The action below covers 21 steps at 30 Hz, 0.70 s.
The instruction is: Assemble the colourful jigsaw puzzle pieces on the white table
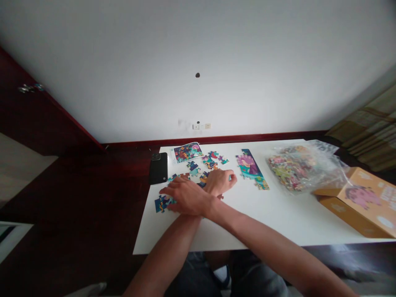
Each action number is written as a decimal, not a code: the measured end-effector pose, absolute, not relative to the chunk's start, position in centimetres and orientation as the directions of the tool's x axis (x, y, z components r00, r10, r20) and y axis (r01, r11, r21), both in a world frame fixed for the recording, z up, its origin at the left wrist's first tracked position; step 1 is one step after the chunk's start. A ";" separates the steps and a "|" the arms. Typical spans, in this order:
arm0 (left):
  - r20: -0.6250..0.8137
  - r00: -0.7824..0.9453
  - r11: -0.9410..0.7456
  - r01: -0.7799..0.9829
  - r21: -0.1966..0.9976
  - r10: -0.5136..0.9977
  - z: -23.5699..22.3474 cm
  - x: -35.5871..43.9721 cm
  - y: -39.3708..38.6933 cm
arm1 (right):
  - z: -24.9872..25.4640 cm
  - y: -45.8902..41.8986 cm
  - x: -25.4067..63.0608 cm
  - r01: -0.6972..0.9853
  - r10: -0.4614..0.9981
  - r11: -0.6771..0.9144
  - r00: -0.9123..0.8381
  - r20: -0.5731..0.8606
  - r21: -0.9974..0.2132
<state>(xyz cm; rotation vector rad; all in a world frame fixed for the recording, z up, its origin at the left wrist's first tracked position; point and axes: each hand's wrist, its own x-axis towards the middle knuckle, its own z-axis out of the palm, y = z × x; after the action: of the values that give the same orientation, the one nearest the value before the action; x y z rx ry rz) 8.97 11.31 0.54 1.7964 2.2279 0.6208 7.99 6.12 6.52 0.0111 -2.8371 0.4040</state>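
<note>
My arms cross over a white table (278, 218). My right hand (184, 196) reaches left, its fingers stretched flat beside a small joined cluster of blue puzzle pieces (162, 203) near the table's left edge. My left hand (220, 181) lies further right, fingers curled in a pinch on what looks like a teal puzzle piece (230, 177). Loose coloured pieces (210, 161) lie just beyond both hands. A joined strip of pieces (251, 168) lies to the right of my left hand.
A black phone (159, 168) lies at the table's far left corner, beside a printed picture sheet (187, 152). A clear bag of pieces (301, 166) and an orange puzzle box (361, 202) sit at the right. A wall rises behind.
</note>
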 end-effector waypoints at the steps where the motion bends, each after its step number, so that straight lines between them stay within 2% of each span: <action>1: 0.116 -0.154 0.086 0.888 0.451 0.981 0.6 8.8 11.5 | 6.0 5.1 6.6 -0.033 0.012 0.975 -0.980 0.199 -0.222; 3: 0.164 -0.052 -0.025 0.900 0.435 0.985 0.8 8.5 11.7 | 4.8 3.7 4.5 -0.008 0.009 0.990 -0.993 0.119 -0.143; 5: 0.206 -0.023 -0.066 0.908 0.414 0.978 1.0 8.1 11.9 | 3.8 3.2 3.2 -0.002 0.007 0.994 -0.996 0.086 -0.107; 12: 0.239 -0.038 -0.072 0.899 0.432 0.970 0.7 7.7 12.1 | 2.6 3.8 2.0 -0.066 -0.049 0.987 -0.992 0.120 -0.144; 14: 0.241 -0.037 -0.073 0.898 0.434 0.970 0.6 7.7 12.2 | 2.7 3.9 2.1 -0.104 -0.081 0.971 -0.990 0.114 -0.214; 17: 0.246 -0.036 -0.077 0.895 0.438 0.969 0.7 7.7 12.2 | 3.4 4.2 2.5 -0.156 -0.124 0.904 -0.987 0.105 -0.399; 19: 0.236 -0.039 -0.074 0.889 0.451 0.971 0.9 7.6 12.1 | 4.2 4.9 3.3 -0.232 -0.165 0.803 -0.972 0.169 -0.549; 21: 0.216 -0.054 -0.057 0.877 0.477 0.975 1.0 7.5 12.0 | 5.2 6.3 4.5 -0.281 -0.119 0.682 -0.953 0.277 -0.675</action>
<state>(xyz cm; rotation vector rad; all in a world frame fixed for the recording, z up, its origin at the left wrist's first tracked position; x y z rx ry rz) 7.51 11.98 1.04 2.0176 2.0146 0.7537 4.55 6.35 5.15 0.3237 -2.6836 1.1295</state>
